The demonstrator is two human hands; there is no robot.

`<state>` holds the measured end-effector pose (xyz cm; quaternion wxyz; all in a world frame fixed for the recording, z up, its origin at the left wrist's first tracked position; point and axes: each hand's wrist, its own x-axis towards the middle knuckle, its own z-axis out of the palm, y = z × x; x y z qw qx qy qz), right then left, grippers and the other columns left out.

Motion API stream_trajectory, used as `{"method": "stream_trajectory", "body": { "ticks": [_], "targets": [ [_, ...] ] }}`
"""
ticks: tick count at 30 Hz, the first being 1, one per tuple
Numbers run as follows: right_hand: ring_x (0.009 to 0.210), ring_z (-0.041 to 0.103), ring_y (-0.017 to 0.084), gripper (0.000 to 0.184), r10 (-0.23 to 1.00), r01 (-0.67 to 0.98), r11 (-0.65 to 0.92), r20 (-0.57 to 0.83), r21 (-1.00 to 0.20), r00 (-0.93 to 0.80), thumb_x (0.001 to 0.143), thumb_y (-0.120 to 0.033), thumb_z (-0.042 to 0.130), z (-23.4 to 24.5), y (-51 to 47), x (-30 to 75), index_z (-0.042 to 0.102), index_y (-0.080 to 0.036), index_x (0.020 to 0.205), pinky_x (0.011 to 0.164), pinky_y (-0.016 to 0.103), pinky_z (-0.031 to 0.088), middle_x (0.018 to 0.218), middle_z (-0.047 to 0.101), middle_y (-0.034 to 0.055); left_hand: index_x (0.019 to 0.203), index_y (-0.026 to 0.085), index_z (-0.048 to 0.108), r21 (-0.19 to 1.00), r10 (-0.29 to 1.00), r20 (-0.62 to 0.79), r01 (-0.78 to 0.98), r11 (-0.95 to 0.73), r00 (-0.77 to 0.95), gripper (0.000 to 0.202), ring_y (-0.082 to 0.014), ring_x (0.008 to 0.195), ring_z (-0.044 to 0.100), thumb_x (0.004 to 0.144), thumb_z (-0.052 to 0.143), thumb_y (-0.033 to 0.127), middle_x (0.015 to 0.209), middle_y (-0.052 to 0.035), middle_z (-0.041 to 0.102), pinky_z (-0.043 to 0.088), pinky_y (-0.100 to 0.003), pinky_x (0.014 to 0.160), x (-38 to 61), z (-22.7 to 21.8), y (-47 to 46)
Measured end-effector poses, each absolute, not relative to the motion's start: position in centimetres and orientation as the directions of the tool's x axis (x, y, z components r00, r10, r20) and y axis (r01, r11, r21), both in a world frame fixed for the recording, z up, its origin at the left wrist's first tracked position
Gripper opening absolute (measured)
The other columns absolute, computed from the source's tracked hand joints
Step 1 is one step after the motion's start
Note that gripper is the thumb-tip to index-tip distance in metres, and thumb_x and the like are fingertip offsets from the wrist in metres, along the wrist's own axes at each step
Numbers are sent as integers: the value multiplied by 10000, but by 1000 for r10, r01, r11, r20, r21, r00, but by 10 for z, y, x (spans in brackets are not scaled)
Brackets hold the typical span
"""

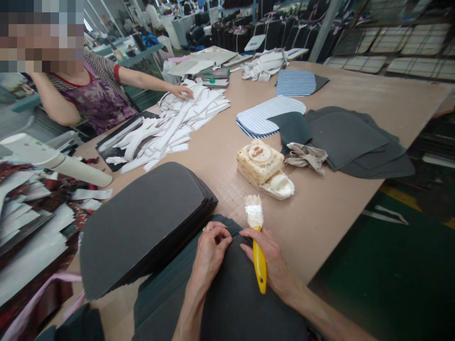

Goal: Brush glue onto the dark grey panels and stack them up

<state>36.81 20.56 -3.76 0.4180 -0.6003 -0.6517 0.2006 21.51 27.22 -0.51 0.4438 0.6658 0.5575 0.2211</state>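
Observation:
My right hand [272, 258] grips a yellow-handled brush [258, 246] whose bristles are white with glue and point away from me. My left hand [210, 248] rests beside it, its fingers pinching the far edge of a dark grey panel [234, 293] that lies in front of me on a stack of similar panels. Just beyond the brush stands a glue-crusted tub [260, 163] on a smeared tray.
A thick stack of dark grey panels [142, 222] lies at my left. White strips [170, 128] are heaped further back, where another person's hand [182, 91] touches them. Striped pieces [265, 113], grey sheets [351, 139] and a rag [307, 156] lie right. The table edge [337, 241] runs close at right.

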Motion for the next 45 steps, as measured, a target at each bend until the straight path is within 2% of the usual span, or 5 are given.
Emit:
{"method": "stream_trajectory", "body": {
  "ticks": [7, 15, 28, 34, 45],
  "targets": [
    [882, 578, 223, 310, 934, 642, 235, 352, -730, 58, 804, -190, 613, -23, 203, 372, 498, -224, 1089, 752, 373, 485, 973, 631, 62, 689, 200, 557, 797, 965, -44, 591, -122, 258, 104, -209, 956, 522, 773, 502, 171, 958, -54, 554, 404, -358, 865, 220, 14, 261],
    [821, 619, 161, 280, 982, 453, 114, 170, -884, 85, 807, -212, 602, -16, 202, 369, 503, -220, 1069, 737, 266, 527, 901, 606, 28, 762, 212, 448, 840, 914, -283, 535, 90, 291, 160, -128, 620, 450, 866, 413, 327, 667, 40, 434, 347, -243, 586, 214, 21, 265],
    [781, 630, 151, 150, 993, 333, 5, 44, -943, 109, 877, -299, 498, -20, 202, 370, 565, -196, 964, 680, 232, 514, 856, 633, 28, 761, 201, 448, 870, 891, -344, 458, 184, 296, 206, -105, 554, 353, 846, 440, 388, 608, 63, 354, 276, -225, 527, 211, 17, 267],
    [758, 620, 135, 138, 995, 342, 8, 40, -940, 88, 894, -297, 464, -24, 198, 373, 553, -217, 964, 654, 205, 486, 844, 619, 13, 1102, 193, 478, 902, 860, -383, 336, 270, 336, 339, -106, 564, 448, 797, 535, 331, 617, 68, 487, 344, -217, 561, 208, 11, 269],
    [880, 650, 173, 201, 986, 442, 134, 162, -887, 27, 878, -206, 450, -18, 211, 363, 489, -220, 1074, 726, 262, 530, 969, 643, 58, 1192, 254, 514, 788, 948, -165, 615, -40, 273, 347, -183, 783, 615, 849, 473, 285, 821, -18, 659, 457, -314, 764, 218, 1, 254]
  ]
}}
